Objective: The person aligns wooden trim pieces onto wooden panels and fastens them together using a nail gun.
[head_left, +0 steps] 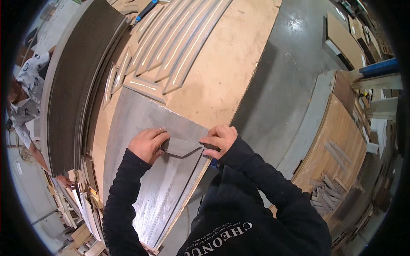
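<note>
A short grey trim strip point(183, 147) with an angled end lies across the grey wood-grain panel point(147, 187) near its far right corner. My left hand point(148, 144) is closed on the strip's left part, fingers curled over it. At the other end, by the panel's right edge, my right hand point(220, 140) pinches the strip's tip between thumb and fingers. Beyond the panel lie several grey trim strips point(181, 51), each with a pale line of what looks like glue along it. One shorter strip point(143, 85) rests just past the panel's far edge.
A tall stack of dark boards point(81, 85) stands left on the wooden worktable point(226, 64). A blue-handled tool point(147, 9) lies at the far end. Behind the stack another person point(27, 98) reaches in. At right, a wooden surface point(337, 141) carries a pile of offcuts point(326, 194).
</note>
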`<action>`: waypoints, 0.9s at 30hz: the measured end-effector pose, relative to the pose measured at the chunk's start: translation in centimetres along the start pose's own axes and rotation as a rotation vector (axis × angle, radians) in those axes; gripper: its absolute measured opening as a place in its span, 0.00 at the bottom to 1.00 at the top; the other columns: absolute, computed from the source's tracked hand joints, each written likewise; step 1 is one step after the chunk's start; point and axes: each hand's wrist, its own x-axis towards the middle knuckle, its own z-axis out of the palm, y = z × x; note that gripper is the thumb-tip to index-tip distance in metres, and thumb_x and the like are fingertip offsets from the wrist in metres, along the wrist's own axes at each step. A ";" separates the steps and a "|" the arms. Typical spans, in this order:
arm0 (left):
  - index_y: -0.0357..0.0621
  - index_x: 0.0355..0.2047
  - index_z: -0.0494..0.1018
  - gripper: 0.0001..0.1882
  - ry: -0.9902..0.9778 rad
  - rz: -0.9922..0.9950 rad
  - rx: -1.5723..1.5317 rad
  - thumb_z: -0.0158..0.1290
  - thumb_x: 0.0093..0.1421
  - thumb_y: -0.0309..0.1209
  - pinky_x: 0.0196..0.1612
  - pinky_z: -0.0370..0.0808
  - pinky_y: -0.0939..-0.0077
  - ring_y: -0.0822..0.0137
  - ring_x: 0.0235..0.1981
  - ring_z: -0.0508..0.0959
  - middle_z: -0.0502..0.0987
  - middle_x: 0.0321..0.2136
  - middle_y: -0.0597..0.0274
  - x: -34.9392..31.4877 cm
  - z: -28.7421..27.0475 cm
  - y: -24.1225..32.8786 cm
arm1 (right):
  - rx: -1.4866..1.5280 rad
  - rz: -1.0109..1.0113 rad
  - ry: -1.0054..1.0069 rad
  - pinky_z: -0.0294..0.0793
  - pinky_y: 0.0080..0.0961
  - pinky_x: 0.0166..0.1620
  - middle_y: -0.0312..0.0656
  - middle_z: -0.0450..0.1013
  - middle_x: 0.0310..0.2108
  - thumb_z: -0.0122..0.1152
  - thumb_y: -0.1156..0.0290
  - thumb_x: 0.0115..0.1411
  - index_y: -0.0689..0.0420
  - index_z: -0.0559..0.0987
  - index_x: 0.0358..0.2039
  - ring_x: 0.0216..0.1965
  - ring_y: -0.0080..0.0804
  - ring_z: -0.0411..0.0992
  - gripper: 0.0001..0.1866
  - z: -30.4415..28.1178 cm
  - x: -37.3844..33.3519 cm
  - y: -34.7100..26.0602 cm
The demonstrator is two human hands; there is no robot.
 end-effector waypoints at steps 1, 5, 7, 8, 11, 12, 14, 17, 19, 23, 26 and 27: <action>0.46 0.40 0.68 0.28 -0.012 0.003 -0.004 0.59 0.34 0.22 0.44 0.68 0.68 0.57 0.42 0.70 0.71 0.41 0.58 0.4 0.3 0.0 | 0.006 0.011 0.000 0.62 0.30 0.36 0.37 0.68 0.31 0.63 0.59 0.43 0.48 0.77 0.37 0.34 0.35 0.66 0.19 0.2 0.0 0.2; 0.47 0.41 0.68 0.30 -0.039 0.021 0.031 0.60 0.32 0.22 0.44 0.69 0.67 0.57 0.42 0.70 0.71 0.41 0.58 1.1 0.6 0.1 | -0.034 -0.039 0.095 0.59 0.28 0.32 0.32 0.67 0.28 0.65 0.59 0.40 0.47 0.79 0.32 0.30 0.31 0.65 0.16 0.7 -0.1 0.3; 0.47 0.41 0.68 0.30 -0.042 0.018 0.035 0.59 0.32 0.21 0.45 0.69 0.67 0.56 0.42 0.70 0.71 0.41 0.58 1.4 0.6 0.1 | -0.026 -0.021 0.068 0.59 0.28 0.34 0.33 0.67 0.30 0.64 0.58 0.42 0.47 0.79 0.32 0.32 0.33 0.64 0.15 0.8 -0.2 0.2; 0.47 0.41 0.68 0.30 -0.023 0.050 0.058 0.59 0.32 0.21 0.45 0.69 0.67 0.56 0.42 0.70 0.71 0.40 0.58 1.5 0.7 -0.1 | -0.020 -0.020 0.070 0.59 0.29 0.34 0.33 0.67 0.30 0.64 0.59 0.42 0.46 0.79 0.32 0.32 0.33 0.64 0.15 0.8 -0.2 0.2; 0.46 0.40 0.69 0.26 0.016 0.086 0.120 0.57 0.35 0.22 0.45 0.68 0.67 0.56 0.42 0.70 0.71 0.40 0.58 1.1 0.8 -0.3 | 0.005 -0.021 0.064 0.60 0.30 0.35 0.33 0.67 0.29 0.64 0.60 0.42 0.47 0.79 0.31 0.33 0.33 0.65 0.14 0.6 0.0 -0.6; 0.45 0.39 0.69 0.23 0.037 0.114 0.143 0.56 0.38 0.23 0.45 0.68 0.68 0.57 0.42 0.70 0.71 0.39 0.58 1.5 1.1 -0.3 | 0.004 0.000 0.057 0.60 0.30 0.35 0.33 0.68 0.29 0.63 0.61 0.42 0.48 0.79 0.31 0.33 0.33 0.65 0.13 0.3 -0.2 -0.6; 0.45 0.40 0.69 0.23 0.083 0.118 0.113 0.55 0.38 0.23 0.45 0.67 0.67 0.55 0.43 0.69 0.70 0.40 0.57 1.5 1.2 0.1 | 0.031 -0.038 0.139 0.63 0.29 0.31 0.35 0.69 0.27 0.64 0.63 0.40 0.50 0.79 0.29 0.29 0.34 0.67 0.13 0.4 -0.1 -0.5; 0.45 0.47 0.66 0.29 0.132 -0.013 0.056 0.55 0.40 0.25 0.50 0.64 0.62 0.48 0.46 0.66 0.67 0.45 0.49 0.6 2.0 2.2 | 0.033 -0.069 0.265 0.68 0.30 0.24 0.40 0.69 0.21 0.63 0.62 0.39 0.55 0.78 0.26 0.22 0.37 0.69 0.13 0.1 -0.3 -0.3; 0.38 0.50 0.63 0.33 0.220 -0.119 -0.063 0.57 0.40 0.29 0.51 0.62 0.60 0.46 0.47 0.65 0.65 0.47 0.45 -3.4 3.7 3.2 | -0.031 -0.065 0.336 0.66 0.31 0.22 0.38 0.67 0.18 0.60 0.58 0.43 0.51 0.78 0.25 0.22 0.36 0.68 0.12 2.2 0.4 -0.6; 0.36 0.51 0.62 0.36 0.356 -0.280 -0.080 0.58 0.43 0.41 0.48 0.61 0.59 0.46 0.43 0.64 0.63 0.43 0.41 -7.7 10.2 7.4 | -0.093 0.194 0.315 0.61 0.31 0.32 0.35 0.66 0.25 0.58 0.59 0.44 0.48 0.78 0.22 0.33 0.32 0.64 0.08 3.7 0.1 -1.9; 0.35 0.49 0.65 0.35 0.468 -0.341 0.113 0.58 0.44 0.43 0.46 0.62 0.58 0.47 0.41 0.65 0.63 0.40 0.43 -8.9 13.7 7.7 | -0.085 0.184 0.407 0.61 0.32 0.32 0.34 0.66 0.25 0.58 0.58 0.42 0.48 0.77 0.18 0.32 0.33 0.64 0.08 4.2 0.5 -2.5; 0.36 0.49 0.65 0.33 0.506 -0.369 0.117 0.58 0.44 0.40 0.45 0.62 0.60 0.48 0.40 0.65 0.64 0.38 0.43 -8.9 14.3 7.5 | -0.102 0.195 0.405 0.62 0.32 0.30 0.34 0.66 0.23 0.59 0.58 0.40 0.48 0.77 0.17 0.31 0.33 0.65 0.08 4.6 0.6 -2.3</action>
